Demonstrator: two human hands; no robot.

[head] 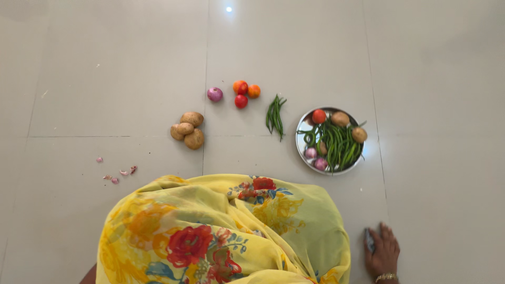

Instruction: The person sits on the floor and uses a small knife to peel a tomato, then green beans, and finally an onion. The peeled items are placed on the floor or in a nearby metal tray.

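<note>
A yellow floral cloth (226, 231) covers the lap; all else lies around it on the grey tiled floor (105, 79). Beyond it, right, sits a round steel plate (302, 129) of green beans, potatoes, tomato and onions. Straight beyond lie loose beans (274, 115), potatoes (188, 131), tomatoes (244, 92) and an onion (214, 94). Right of it, the right hand (383, 253) rests flat, fingers together, on a small dark object (370, 240).

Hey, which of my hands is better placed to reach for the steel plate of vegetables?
Probably the right hand: it rests on the floor tiles at the right, the same side as the plate. The left hand isn't in view.
</note>
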